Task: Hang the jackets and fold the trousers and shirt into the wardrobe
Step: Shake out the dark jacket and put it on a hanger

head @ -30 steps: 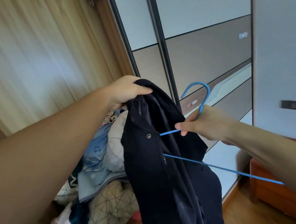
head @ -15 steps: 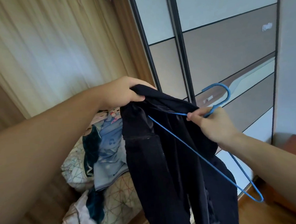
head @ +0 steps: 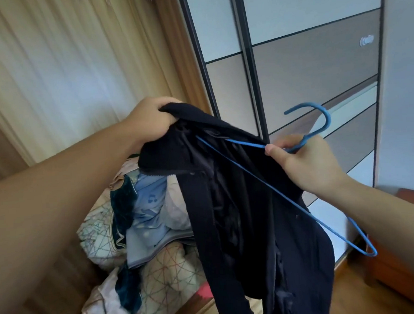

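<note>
A dark navy jacket point(head: 241, 215) hangs in the air in front of me. My left hand point(head: 150, 122) grips its collar end at the top left. My right hand point(head: 306, 165) holds a thin blue wire hanger point(head: 320, 125) at the neck just under the hook. One arm of the hanger runs left into the jacket's shoulder opening near my left hand. The hanger's other corner sticks out low on the right, outside the cloth. The wardrobe point(head: 292, 54) with sliding panel doors stands right behind the jacket, its doors closed where I see them.
A pile of patterned bedding and clothes point(head: 142, 233) lies below left. Beige curtains point(head: 73, 55) fill the left side. A reddish wooden cabinet point(head: 406, 266) stands low on the right on the wooden floor.
The hanger's left arm has gone deeper into the jacket's shoulder. My right hand moved up and right with the hanger, and the jacket opened out between both hands.
</note>
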`<act>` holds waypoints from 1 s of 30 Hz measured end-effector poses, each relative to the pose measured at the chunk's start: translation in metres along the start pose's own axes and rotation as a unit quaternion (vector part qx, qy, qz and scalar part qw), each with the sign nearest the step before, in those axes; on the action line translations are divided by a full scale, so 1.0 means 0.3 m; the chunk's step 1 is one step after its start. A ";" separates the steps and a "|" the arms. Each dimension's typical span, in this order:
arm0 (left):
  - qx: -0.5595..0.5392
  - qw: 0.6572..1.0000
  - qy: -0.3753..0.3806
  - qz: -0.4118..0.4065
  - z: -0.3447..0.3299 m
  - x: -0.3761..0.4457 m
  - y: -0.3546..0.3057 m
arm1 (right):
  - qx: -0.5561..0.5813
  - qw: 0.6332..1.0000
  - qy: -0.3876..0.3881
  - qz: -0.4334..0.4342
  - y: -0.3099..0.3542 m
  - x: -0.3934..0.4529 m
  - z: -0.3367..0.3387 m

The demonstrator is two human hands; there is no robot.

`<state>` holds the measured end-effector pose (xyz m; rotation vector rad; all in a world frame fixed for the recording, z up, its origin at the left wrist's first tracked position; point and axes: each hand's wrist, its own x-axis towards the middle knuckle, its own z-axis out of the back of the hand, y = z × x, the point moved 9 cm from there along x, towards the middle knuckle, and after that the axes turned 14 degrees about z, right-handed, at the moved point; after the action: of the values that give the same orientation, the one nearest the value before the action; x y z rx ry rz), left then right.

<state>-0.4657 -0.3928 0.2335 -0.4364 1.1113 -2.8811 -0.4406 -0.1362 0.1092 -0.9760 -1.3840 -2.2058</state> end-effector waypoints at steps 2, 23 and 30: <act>-0.046 0.996 0.058 0.052 -0.036 0.008 0.040 | -0.007 0.999 0.037 0.010 -0.004 -0.016 0.009; 0.101 0.986 0.121 -0.047 -0.297 -0.041 -0.015 | -0.040 0.961 0.275 0.004 0.111 -0.090 -0.257; 0.083 0.993 0.071 -0.044 -0.249 -0.067 0.026 | 0.149 0.973 0.165 -0.067 0.094 -0.044 -0.295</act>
<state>-0.4669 -0.3473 0.1706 -0.2845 0.8776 -3.0919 -0.4462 -0.2285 0.0929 -0.4015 -1.5934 -2.0505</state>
